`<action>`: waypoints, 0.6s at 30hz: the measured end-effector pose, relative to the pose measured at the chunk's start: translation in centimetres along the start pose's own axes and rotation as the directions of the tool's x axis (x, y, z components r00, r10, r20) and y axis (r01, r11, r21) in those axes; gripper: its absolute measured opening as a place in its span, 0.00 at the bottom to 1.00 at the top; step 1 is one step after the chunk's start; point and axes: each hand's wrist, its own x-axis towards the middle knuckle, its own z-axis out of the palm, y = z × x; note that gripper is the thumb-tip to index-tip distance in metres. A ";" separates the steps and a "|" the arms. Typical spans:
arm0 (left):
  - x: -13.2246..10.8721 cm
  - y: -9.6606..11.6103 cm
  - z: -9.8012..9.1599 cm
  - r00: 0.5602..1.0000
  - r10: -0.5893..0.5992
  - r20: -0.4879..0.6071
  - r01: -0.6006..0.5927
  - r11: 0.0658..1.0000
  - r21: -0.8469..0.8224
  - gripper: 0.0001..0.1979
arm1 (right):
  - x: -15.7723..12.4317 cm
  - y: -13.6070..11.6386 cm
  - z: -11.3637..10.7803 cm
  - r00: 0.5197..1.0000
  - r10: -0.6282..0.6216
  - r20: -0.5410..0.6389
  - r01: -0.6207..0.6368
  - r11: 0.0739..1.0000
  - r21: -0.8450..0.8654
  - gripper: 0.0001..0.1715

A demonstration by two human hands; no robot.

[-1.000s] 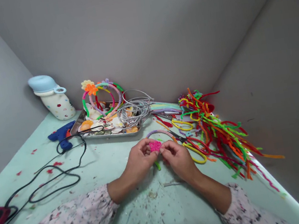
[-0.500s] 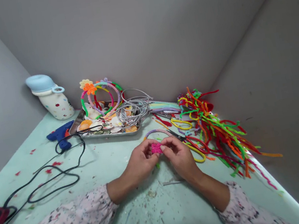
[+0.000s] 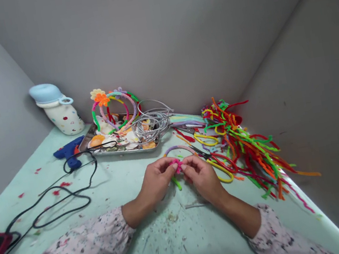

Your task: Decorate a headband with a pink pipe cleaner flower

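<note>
Head view, read left to right: at my 9 o'clock a black cable (image 3: 64,196) loops across the pale green worktop (image 3: 175,238) up to a blue glue gun (image 3: 68,151), with a spotted jug (image 3: 57,109) behind it at 10 o'clock. A metal tray (image 3: 121,150) at 11 o'clock carries wrapped headbands (image 3: 114,108) and a grey wire coil (image 3: 152,123).

At centre my left hand (image 3: 157,180) has its grip pinched shut on a pink pipe-cleaner flower (image 3: 177,165), thumb and forefinger on its left edge. The flower sits between the two grips, just above the worktop, mostly covered by fingertips. Its green stem (image 3: 176,183) drops out below the left thumb, long axis running about 11 to 5 o'clock, free end pointing toward me. My right hand (image 3: 201,176) closes its grip on the flower's right edge.

Scissors (image 3: 202,154) lie just beyond the right hand at 1 o'clock, and a loose pile of coloured pipe cleaners (image 3: 247,148) spreads out at 2 to 3 o'clock.
</note>
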 end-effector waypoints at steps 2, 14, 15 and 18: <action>0.0 -0.1 -0.1 1.000 0.011 0.001 -0.011 0.999 0.037 0.08 | 0.0 -0.1 -0.1 0.999 -0.037 -0.013 0.036 0.998 -0.054 0.09; -0.3 -0.3 -0.5 0.994 0.093 0.055 -0.107 0.931 0.350 0.08 | 0.5 -1.1 -1.1 0.957 -0.275 0.088 0.287 0.875 -0.390 0.05; -0.3 -0.3 -0.5 0.994 0.095 0.057 -0.109 0.926 0.363 0.08 | 0.6 -1.2 -1.2 0.948 -0.296 0.120 0.319 0.854 -0.410 0.05; -0.2 -0.2 -0.5 0.993 0.096 0.072 -0.116 0.910 0.398 0.09 | 0.9 -1.3 -1.7 0.904 -0.375 0.208 0.429 0.784 -0.449 0.05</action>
